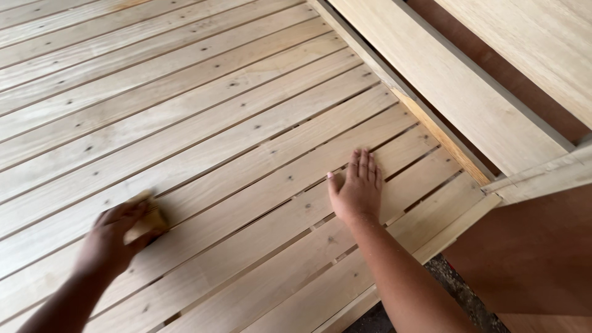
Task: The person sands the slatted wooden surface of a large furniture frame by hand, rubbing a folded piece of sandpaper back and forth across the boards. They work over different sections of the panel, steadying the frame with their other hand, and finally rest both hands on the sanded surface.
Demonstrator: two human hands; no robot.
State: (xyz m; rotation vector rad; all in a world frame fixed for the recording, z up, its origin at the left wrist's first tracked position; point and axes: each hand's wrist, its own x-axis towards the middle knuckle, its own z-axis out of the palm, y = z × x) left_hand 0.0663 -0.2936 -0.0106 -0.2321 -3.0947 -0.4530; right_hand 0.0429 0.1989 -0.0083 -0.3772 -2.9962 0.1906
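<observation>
Gripped in the left hand [114,237] at about eight o'clock in the view is a small tan block [147,223], likely a sanding block, with fingers curled over its top and the thumb side wrapped round it; the hand looks slightly blurred. The block is pressed flat on a slat [203,179] of the pale wooden slatted panel [185,92] that fills most of the view, seemingly held low so its whole underside meets the wood. Its long axis appears to run roughly along the slat, pointing from eight o'clock toward two o'clock, though the fingers hide much of it. The slats all run that same way, with narrow dark gaps between them and small dark knots or nail marks. Moving right, the right hand [357,188] lies just right of centre, palm down, fingers straight and together, pointing to twelve o'clock; it holds nothing and rests flat on the slats, seemingly to brace the body or steady the panel. Farther right, at two o'clock, a broad pale plank [456,80] runs along the panel's edge, with reddish-brown board [530,259] at four o'clock.
</observation>
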